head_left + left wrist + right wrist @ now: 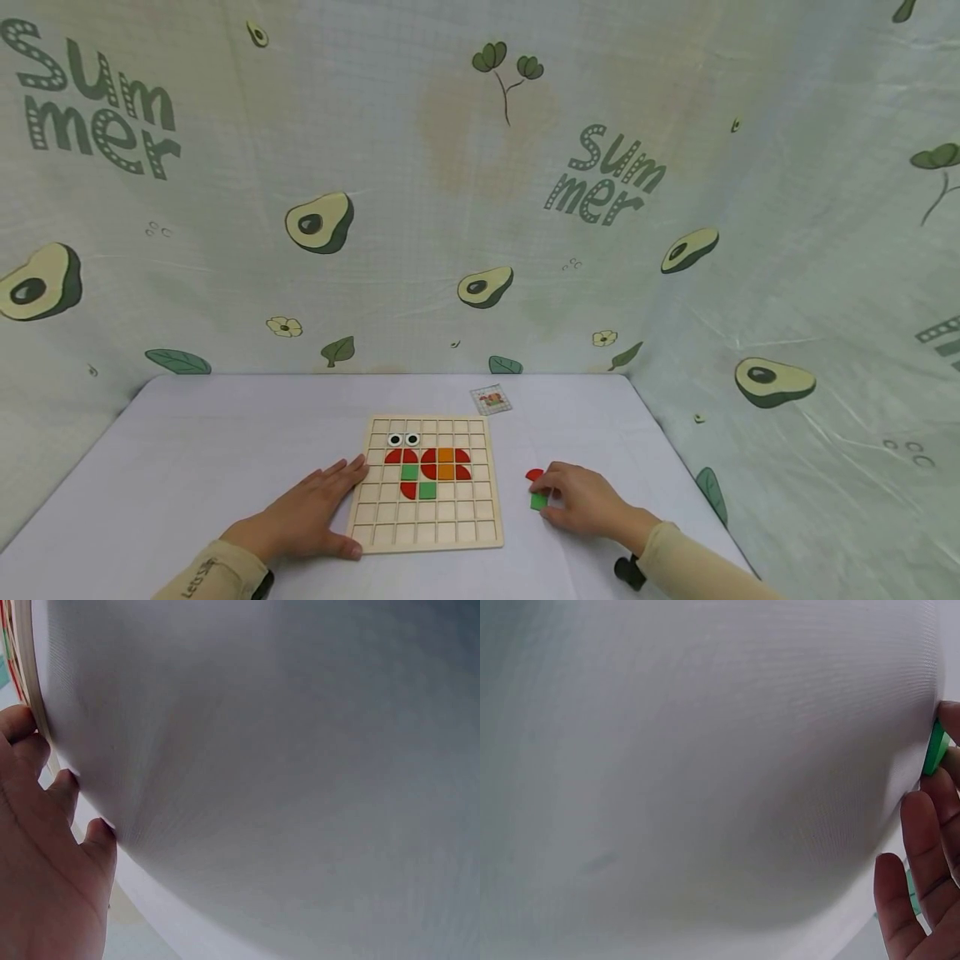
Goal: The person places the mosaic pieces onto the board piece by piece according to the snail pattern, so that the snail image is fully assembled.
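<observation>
A wooden grid board [420, 532] lies on the table, bearing red, orange and green tiles and two eye pieces [403, 439]. My left hand [311, 512] rests along the board's left edge with spread fingers, the thumb by the lower left corner. In the left wrist view, fingertips [67, 784] touch the cloth beside the board's side [28, 667]. To the right of the board, my right hand [581, 500] pinches a green square tile [538, 502] at the table surface; the right wrist view shows this green tile [934, 746] between thumb and fingers. A red rounded tile [534, 474] lies just beyond, partly covered by the hand.
A small picture card [492, 400] with a grid pattern lies behind the board's right back corner. White cloth covers the table [247, 433]. A printed curtain hangs behind and along the right side. A black strap piece [630, 572] shows at the right wrist.
</observation>
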Tool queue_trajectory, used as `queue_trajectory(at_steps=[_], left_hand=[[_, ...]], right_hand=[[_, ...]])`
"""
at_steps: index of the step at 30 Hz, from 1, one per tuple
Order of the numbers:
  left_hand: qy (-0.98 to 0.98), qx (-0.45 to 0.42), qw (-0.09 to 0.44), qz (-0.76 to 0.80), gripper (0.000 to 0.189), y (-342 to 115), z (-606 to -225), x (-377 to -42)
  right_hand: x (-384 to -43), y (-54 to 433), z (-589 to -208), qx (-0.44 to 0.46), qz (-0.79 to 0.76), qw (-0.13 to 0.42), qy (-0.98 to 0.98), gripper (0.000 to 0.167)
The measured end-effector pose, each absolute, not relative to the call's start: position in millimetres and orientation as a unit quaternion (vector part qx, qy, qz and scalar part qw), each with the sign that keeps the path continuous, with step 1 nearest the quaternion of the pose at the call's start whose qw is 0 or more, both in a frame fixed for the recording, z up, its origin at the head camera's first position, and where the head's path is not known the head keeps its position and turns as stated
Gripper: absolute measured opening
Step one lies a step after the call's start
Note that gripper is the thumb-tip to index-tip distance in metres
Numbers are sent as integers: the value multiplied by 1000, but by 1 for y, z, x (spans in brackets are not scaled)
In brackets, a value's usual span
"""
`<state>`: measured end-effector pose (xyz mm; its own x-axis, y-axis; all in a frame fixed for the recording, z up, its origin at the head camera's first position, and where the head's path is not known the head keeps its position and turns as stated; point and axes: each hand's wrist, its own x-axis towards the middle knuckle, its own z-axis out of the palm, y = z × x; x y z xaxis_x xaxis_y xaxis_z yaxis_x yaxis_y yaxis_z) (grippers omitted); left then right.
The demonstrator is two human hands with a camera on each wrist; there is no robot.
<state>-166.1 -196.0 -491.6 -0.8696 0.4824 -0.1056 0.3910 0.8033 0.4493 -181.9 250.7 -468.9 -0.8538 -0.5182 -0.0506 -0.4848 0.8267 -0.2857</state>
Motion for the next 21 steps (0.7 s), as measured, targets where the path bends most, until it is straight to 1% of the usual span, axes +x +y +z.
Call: queue_trajectory(at_steps=[21], left_hand=[[944, 230, 106, 213, 121, -195, -490, -165]], right_hand=[[-185, 249, -467, -274, -149, 55, 948, 24]])
